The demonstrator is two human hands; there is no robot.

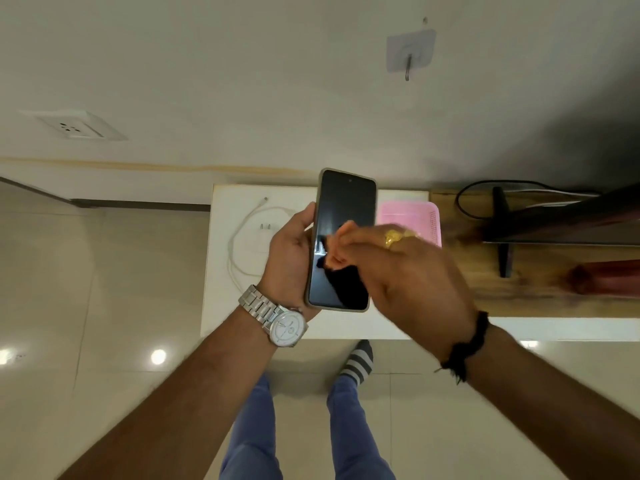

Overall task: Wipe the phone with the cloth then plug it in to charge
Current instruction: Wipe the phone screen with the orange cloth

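Note:
I hold a black phone in a grey case upright in my left hand, with its dark screen facing me. My right hand is blurred and hovers over the lower right of the screen. Its fingers are curled together with nothing visible in them. A pink cloth lies flat on the white table behind my right hand, partly hidden by it. A white charger plug with a looped white cable lies on the table left of the phone.
A white wall socket sits on the wall at the upper left. A monitor on a black stand occupies the wooden desk to the right. An adhesive hook is on the wall above. My legs stand at the table's front edge.

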